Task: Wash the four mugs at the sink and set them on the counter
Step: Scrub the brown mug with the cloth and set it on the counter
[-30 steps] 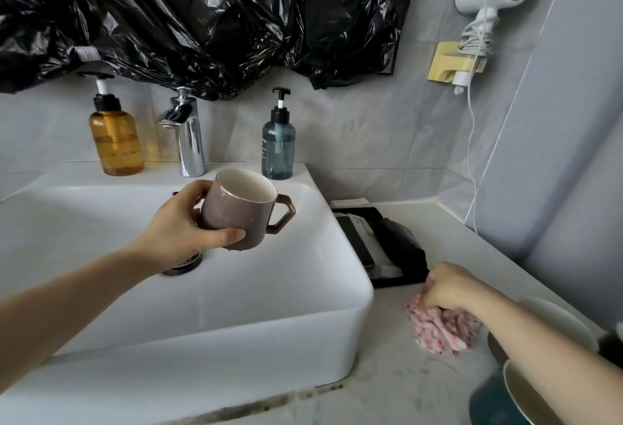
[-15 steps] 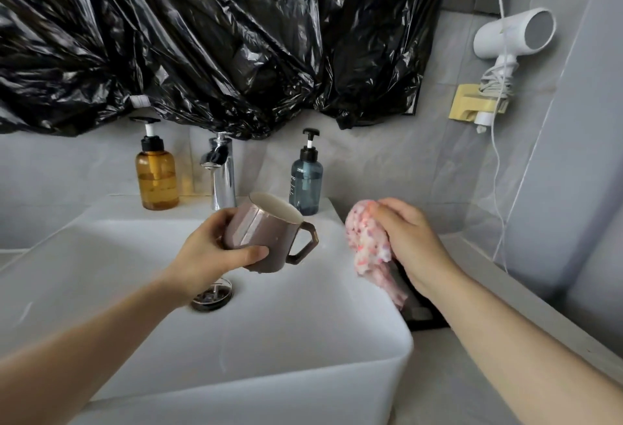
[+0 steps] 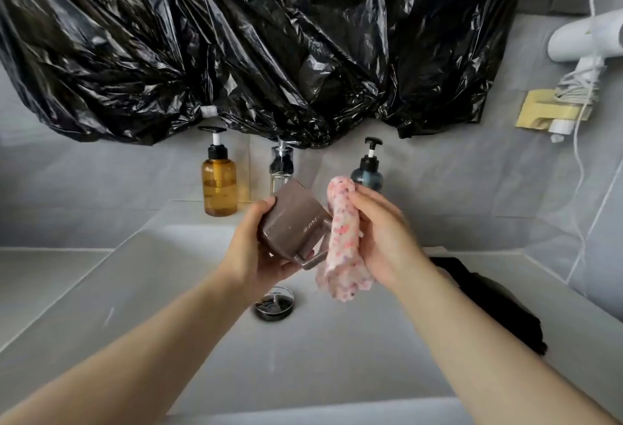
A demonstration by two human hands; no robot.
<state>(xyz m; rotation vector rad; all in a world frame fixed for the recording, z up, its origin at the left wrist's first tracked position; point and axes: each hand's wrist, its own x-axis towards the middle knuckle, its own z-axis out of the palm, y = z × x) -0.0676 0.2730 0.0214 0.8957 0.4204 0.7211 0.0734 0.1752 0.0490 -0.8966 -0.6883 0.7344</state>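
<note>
Subject item: one brown glazed ceramic mug (image 3: 290,225), held in the air over the white rectangular sink basin (image 3: 161,293), tipped well off upright with its angular handle turned down toward six o'clock and pale lettering showing on its side wall. The left hand (image 3: 254,252) grips it from nine o'clock. The thumb is curled over the upper wall and the palm cups the base; the remaining fingers pass beneath the mug and are mostly hidden. The right hand (image 3: 381,235) is closed round a pink-and-white speckled fluffy cloth (image 3: 342,245), with the fingers wrapped over its top end and the loose end hanging below the palm. The cloth lies against the mug at its three o'clock side, touching. Whether any of it enters the mouth cannot be told. The round dark drain (image 3: 273,303) sits at six o'clock from the mug. The chrome faucet (image 3: 281,168) stands at twelve o'clock, the amber pump bottle (image 3: 219,185) at ten and the blue-grey pump bottle (image 3: 369,171) at one, partly behind the cloth. Crumpled black plastic sheeting (image 3: 236,36) covers the wall above. A white wall-mounted hair dryer (image 3: 586,36) hangs at two o'clock, and a black bundle (image 3: 499,306) lies on the grey counter (image 3: 573,340) at four.
</note>
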